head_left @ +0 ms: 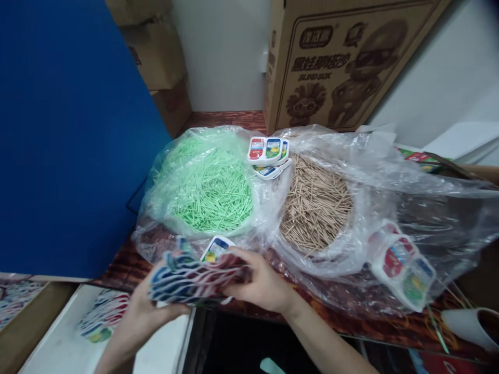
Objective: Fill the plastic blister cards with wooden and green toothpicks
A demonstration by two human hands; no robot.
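The left hand (144, 311) and the right hand (265, 283) grip a stack (191, 280) of printed cards between them, one at each end, fingers clenched on it; its edges are blurred. The stack is held in front of the worktop's near edge, below the green sticks (218, 202). Just behind it, partly hidden, a single card (216, 246) lies on the worktop (120, 267). The green sticks sit in a clear plastic bag (156, 223); brown sticks (317, 208) fill another bag (362, 208) to the right. A few loose cards (265, 150) lie between the two heaps, and a blurred pile (405, 265) of cards lies farther right, near a white cup (463, 324) tipped on its side. A carton (335, 62) stands at the back, and a blue panel (70, 130) rises on the left.
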